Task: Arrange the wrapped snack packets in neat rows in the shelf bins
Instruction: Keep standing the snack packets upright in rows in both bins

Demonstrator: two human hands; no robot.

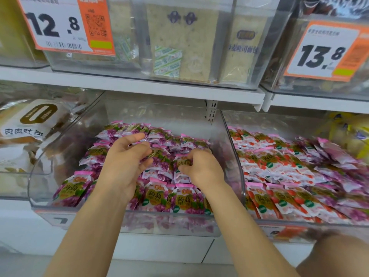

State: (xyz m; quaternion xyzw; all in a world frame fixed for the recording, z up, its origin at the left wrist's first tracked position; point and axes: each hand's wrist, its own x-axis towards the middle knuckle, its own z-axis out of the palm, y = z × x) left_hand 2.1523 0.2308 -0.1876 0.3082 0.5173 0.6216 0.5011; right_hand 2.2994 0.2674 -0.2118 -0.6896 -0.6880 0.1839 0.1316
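A clear plastic shelf bin [236,156] in the middle holds several rows of purple grape-print snack packets [185,198] with pink top seals. Both hands are inside it, over the middle rows. My left hand [124,162] has curled fingers pinching a packet [157,153] by its top. My right hand [201,167] grips the top of another purple packet [182,162] just beside it. The packets under my palms are hidden.
The bin to the right [229,124] holds red strawberry-print packets [265,162] with purple ones mixed in at the far right. Bread packs [30,124] fill the left bin. Above the white shelf edge [159,86] stand more bins with price tags [60,25].
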